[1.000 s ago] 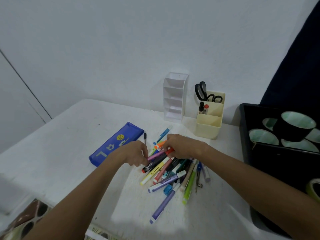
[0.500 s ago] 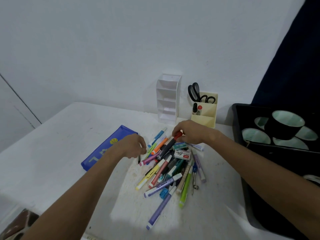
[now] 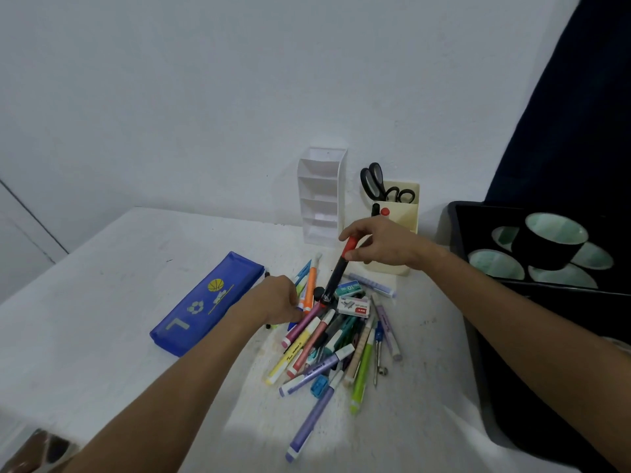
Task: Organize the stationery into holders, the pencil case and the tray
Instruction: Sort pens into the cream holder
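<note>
glossy blue pencil case [image 3: 208,303], seemingly plastic holders [image 3: 321,196]

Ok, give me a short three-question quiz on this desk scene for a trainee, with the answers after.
1. True or false: the right hand holds the red-capped black marker by its cap end.
2. What stands in the back compartment of the cream holder? A scissors, B rulers, C tape.
3. Fill in: the blue pencil case lies to the ____ of the pen pile.

Key: 1 true; 2 A, the scissors; 3 left.
</note>
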`<control>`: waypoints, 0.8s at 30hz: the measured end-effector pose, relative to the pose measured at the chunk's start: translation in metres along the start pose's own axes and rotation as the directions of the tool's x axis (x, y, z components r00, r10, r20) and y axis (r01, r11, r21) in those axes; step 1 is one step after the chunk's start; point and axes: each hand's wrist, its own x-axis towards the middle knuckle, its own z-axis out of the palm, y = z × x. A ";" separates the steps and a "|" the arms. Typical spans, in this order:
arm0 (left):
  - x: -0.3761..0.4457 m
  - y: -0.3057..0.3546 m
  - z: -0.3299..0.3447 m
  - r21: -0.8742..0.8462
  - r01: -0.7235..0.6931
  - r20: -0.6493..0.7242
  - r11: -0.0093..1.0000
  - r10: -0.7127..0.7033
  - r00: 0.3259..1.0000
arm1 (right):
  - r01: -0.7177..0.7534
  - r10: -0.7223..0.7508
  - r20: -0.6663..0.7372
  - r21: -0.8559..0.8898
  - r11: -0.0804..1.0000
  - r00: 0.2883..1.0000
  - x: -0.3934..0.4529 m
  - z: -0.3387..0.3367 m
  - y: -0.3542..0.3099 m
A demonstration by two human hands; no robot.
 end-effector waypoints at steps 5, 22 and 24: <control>-0.003 0.006 -0.001 0.094 0.020 0.022 0.995 -0.022 1.000 | -0.029 0.034 -0.039 0.119 0.993 0.999 -0.001 -0.001 -0.001; -0.017 0.079 -0.097 -0.093 -0.088 -0.491 0.992 0.031 0.871 | 0.133 0.058 -0.517 0.325 0.936 0.854 -0.017 -0.069 0.008; -0.011 0.100 -0.105 -0.099 -0.172 -0.517 0.980 0.097 0.850 | 0.148 0.041 -0.585 0.271 0.951 0.810 -0.021 -0.081 0.009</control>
